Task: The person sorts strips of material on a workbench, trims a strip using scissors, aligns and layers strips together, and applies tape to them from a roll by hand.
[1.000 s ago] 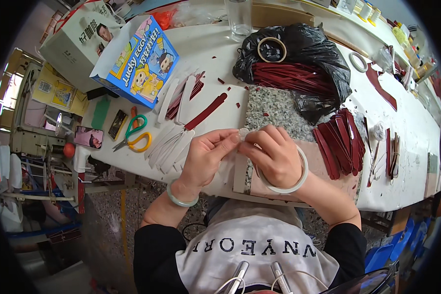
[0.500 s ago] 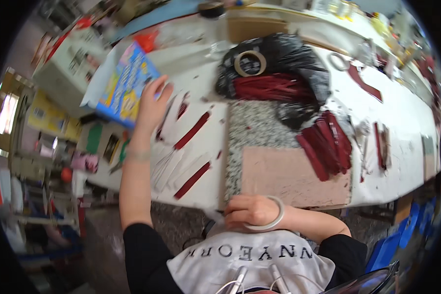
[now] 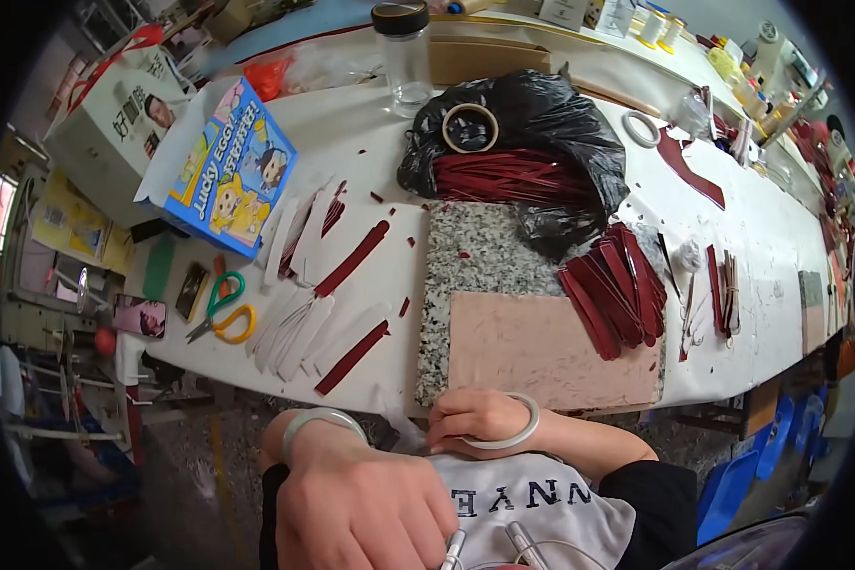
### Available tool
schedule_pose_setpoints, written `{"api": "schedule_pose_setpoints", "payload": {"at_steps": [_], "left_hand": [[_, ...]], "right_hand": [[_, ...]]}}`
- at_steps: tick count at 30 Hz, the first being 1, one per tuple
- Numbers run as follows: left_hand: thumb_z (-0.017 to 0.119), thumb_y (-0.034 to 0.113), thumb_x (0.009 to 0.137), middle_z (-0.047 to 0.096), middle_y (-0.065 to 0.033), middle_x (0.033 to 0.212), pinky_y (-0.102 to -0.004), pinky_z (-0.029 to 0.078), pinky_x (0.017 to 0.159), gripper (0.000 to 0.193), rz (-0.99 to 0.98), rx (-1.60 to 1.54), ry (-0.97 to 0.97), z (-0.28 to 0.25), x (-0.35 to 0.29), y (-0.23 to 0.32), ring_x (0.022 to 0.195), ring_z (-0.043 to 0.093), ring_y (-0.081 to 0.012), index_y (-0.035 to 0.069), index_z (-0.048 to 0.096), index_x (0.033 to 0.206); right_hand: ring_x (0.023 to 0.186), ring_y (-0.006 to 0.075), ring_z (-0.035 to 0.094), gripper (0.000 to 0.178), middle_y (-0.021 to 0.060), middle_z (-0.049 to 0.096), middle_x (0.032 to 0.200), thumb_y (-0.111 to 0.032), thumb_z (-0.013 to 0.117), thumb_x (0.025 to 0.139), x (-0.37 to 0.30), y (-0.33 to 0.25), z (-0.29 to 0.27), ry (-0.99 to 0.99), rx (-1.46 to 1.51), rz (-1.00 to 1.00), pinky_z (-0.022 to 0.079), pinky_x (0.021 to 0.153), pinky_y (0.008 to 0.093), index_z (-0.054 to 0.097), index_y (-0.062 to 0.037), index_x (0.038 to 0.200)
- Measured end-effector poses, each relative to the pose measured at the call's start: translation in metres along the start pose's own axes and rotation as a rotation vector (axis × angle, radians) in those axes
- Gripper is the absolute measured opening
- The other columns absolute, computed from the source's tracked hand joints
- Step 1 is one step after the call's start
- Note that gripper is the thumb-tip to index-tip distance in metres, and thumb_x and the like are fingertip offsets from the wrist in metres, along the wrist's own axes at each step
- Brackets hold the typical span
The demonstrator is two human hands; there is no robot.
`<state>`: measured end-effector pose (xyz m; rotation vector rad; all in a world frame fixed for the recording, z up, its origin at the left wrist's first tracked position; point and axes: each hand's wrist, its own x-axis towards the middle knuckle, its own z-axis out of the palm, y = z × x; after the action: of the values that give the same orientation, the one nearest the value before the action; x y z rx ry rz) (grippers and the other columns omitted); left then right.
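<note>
My left hand (image 3: 366, 508) is raised close at the bottom of the view, back of the hand up, fingers curled under; whatever it may hold is hidden. My right hand (image 3: 477, 416) rests against my apron at the table's front edge, fingers bent inward, contents hidden. A piece of clear plastic (image 3: 401, 427) lies beside it. Just beyond is a pinkish board (image 3: 551, 342) on a speckled stone slab (image 3: 475, 252). Dark red strips (image 3: 617, 294) lie fanned over their right side. More red strips (image 3: 513, 176) sit in a black plastic bag (image 3: 551, 104).
On the left stand a blue box (image 3: 223, 176), scissors (image 3: 220, 309) with green and yellow handles, and a phone (image 3: 141, 315). Red and pale strips (image 3: 351, 256) lie between box and slab. A tape roll (image 3: 470, 127) tops the bag; a lidded clear jar (image 3: 407, 71) stands behind.
My left hand has come back from the blue box to close in front of me, its fingers now curled. My right hand stays at the apron. The view has shifted slightly.
</note>
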<state>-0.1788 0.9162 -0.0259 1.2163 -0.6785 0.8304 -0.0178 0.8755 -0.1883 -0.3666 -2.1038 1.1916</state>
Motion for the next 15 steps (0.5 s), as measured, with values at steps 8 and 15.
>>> {"api": "schedule_pose_setpoints", "payload": {"at_steps": [8, 15], "left_hand": [[0.059, 0.043, 0.091, 0.044, 0.0017, 0.054, -0.0313, 0.025, 0.04, 0.037, -0.064, -0.031, 0.02, 0.005, -0.012, -0.005, 0.04, 0.041, -0.0148, 0.008, 0.07, 0.089], [0.059, 0.05, 0.088, 0.046, 0.0006, 0.055, -0.0311, 0.027, 0.04, 0.048, -0.092, -0.202, 0.054, 0.007, -0.021, -0.006, 0.043, 0.045, -0.0158, 0.004, 0.071, 0.097]], "right_hand": [[0.076, 0.0249, 0.061, 0.01, 0.0075, 0.06, 0.084, -0.004, 0.071, 0.077, 0.001, -0.003, 0.001, -0.018, 0.014, 0.005, 0.049, 0.065, 0.0353, 0.066, -0.0046, 0.085], [0.077, 0.0248, 0.061, 0.01, 0.0078, 0.06, 0.085, -0.003, 0.071, 0.076, 0.004, -0.001, 0.005, -0.056, 0.028, 0.013, 0.049, 0.066, 0.035, 0.066, -0.0041, 0.085]]}}
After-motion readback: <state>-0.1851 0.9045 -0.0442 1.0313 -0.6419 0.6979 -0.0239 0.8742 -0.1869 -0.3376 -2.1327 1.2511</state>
